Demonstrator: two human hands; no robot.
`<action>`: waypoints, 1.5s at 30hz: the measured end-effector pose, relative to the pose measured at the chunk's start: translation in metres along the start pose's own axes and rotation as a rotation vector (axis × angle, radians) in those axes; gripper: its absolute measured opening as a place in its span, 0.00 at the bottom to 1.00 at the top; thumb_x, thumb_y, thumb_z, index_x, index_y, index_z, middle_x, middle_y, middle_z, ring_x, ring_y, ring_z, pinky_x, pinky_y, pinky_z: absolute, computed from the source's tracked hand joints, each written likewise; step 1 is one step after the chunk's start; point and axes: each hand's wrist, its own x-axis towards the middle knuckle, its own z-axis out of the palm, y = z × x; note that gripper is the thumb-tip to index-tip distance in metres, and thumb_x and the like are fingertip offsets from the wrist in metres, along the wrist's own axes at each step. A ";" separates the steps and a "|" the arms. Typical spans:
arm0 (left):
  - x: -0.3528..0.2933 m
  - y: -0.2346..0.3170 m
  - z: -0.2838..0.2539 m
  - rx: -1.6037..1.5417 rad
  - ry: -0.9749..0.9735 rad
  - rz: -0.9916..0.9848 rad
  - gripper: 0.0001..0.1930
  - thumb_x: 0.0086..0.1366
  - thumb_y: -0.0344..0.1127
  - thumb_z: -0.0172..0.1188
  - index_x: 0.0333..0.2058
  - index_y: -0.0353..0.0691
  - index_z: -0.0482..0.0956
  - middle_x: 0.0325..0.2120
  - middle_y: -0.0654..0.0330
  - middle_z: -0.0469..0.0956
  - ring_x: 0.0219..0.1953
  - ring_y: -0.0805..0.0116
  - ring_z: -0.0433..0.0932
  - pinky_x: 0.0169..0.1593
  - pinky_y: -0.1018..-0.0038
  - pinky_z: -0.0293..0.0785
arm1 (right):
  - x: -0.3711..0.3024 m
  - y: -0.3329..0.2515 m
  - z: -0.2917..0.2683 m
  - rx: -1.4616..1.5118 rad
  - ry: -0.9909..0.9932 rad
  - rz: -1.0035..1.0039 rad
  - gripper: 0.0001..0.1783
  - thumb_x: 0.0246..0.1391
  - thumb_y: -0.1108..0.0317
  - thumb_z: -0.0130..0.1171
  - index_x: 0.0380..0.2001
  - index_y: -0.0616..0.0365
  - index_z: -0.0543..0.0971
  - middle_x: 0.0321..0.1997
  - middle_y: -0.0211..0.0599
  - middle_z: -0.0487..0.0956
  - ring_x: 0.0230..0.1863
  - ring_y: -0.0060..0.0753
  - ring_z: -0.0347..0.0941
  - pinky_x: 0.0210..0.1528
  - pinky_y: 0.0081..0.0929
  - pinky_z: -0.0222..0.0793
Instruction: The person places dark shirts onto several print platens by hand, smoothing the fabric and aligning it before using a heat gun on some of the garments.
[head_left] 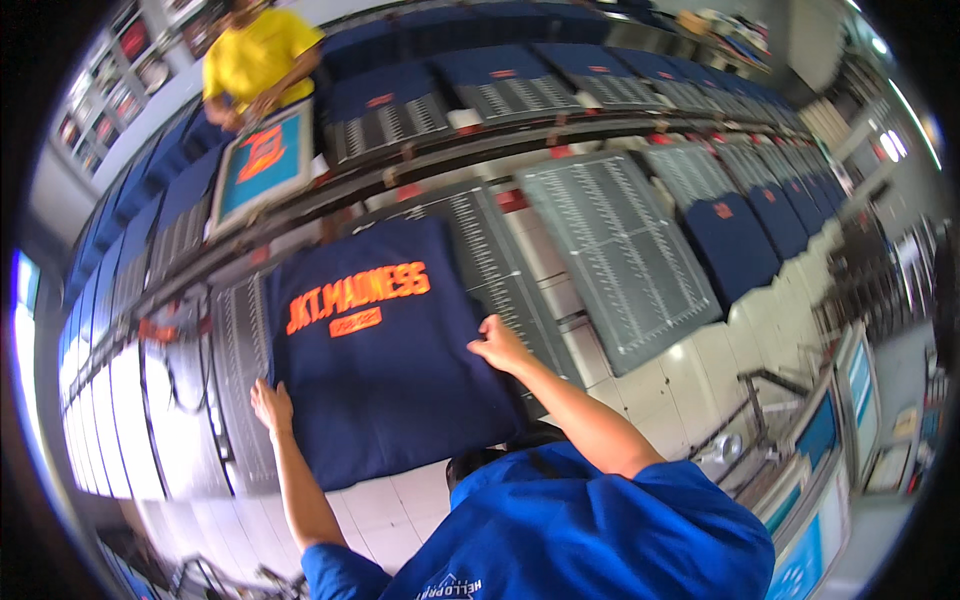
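A navy shirt (pixel 390 390) with bright orange lettering is spread in front of me, over a grey platen marked with white rulings. Its near hem hangs toward me past the board. At its left edge, my left hand (pixel 272 407) has its fingers closed on the fabric. On the opposite side my right hand (pixel 500 345) pinches the right edge between thumb and fingers. Part of each hand's fingertips is hard to make out against the cloth.
A bare grey platen (pixel 620 255) stands to the right, beside others carrying navy shirts (pixel 730 240). Across the bench, a person in yellow (pixel 258 60) handles a printing screen (pixel 262 165). Framed screens (pixel 825 430) stand at the lower right.
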 end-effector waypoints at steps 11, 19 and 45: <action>-0.194 0.122 -0.006 -0.506 -0.035 0.203 0.11 0.63 0.28 0.53 0.42 0.31 0.73 0.40 0.48 0.73 0.43 0.55 0.73 0.46 0.65 0.69 | -0.006 0.136 -0.243 -0.129 1.168 0.219 0.14 0.48 0.72 0.53 0.40 0.55 0.69 0.32 0.42 0.75 0.35 0.45 0.73 0.39 0.39 0.67; -0.274 0.363 0.007 -0.686 -0.440 0.306 0.07 0.64 0.29 0.53 0.35 0.31 0.77 0.27 0.57 0.77 0.29 0.70 0.74 0.35 0.74 0.70 | -0.065 0.358 -0.444 -0.092 0.989 1.137 0.53 0.42 0.67 0.68 0.66 0.51 0.47 0.61 0.54 0.61 0.60 0.56 0.62 0.60 0.46 0.62; -0.616 1.076 0.102 -1.324 -2.324 -0.514 0.15 0.67 0.37 0.51 0.49 0.36 0.74 0.44 0.54 0.78 0.45 0.66 0.77 0.52 0.70 0.71 | -0.007 0.170 -0.949 1.360 0.450 -0.537 0.20 0.58 0.59 0.47 0.43 0.65 0.76 0.42 0.45 0.80 0.42 0.41 0.78 0.49 0.40 0.74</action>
